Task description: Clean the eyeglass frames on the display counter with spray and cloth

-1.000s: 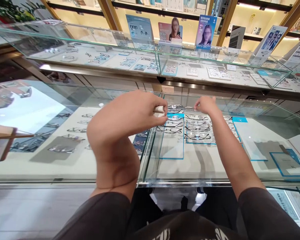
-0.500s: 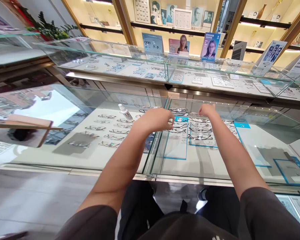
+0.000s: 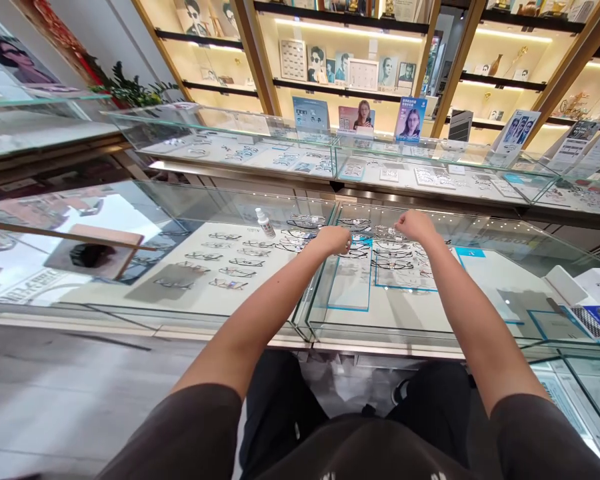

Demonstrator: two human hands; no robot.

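My left hand [image 3: 334,240] is closed over the joint between two glass counters, fingers curled inward. Whatever its fingers hold is too small to make out. My right hand [image 3: 413,225] is also closed, thumb and fingers pinched together, close to a pair of thin-framed eyeglasses [image 3: 386,232]; I cannot tell whether it grips them. Between and below my hands, dark-framed eyeglasses [image 3: 393,265] lie in rows with a blue-edged sheet [image 3: 350,299] to their left. A white spray bottle [image 3: 265,223] stands left of my left hand.
The glass counter [image 3: 313,333] runs across in front of me. More eyeglasses [image 3: 236,271] lie in rows at left, near a box with a dark round opening [image 3: 93,253]. White-and-blue packaging [image 3: 597,310] sits at right. Behind stands another glass display case [image 3: 275,167].
The view has tilted up, showing more shelves. My left hand appears slightly lower and farther away, its forearm stretched out more. My right hand has stayed near the same spot, still pinched.
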